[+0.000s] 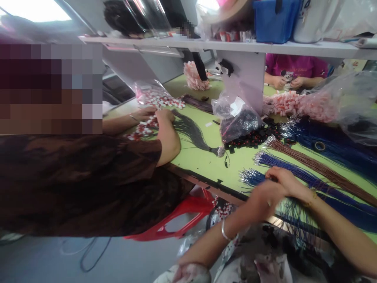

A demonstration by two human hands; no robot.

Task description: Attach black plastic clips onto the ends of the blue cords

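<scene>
Beside blue wires (255,178), both hands (266,201) (left one blurry)

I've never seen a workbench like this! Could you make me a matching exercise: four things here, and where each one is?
Things
1. Blue plastic bin
2. Red plastic seat
3. Long bundle of thin brown wires
4. Smooth silver-coloured bangle

Places
A. Around the wrist of the camera wearer's left hand
B. Between bundles of thin blue wires on the flat green tabletop
C. On the long white shelf
D. Below the tabletop, next to a co-worker's dark patterned clothing

Pairs: 1-C, 2-D, 3-B, 4-A
</scene>
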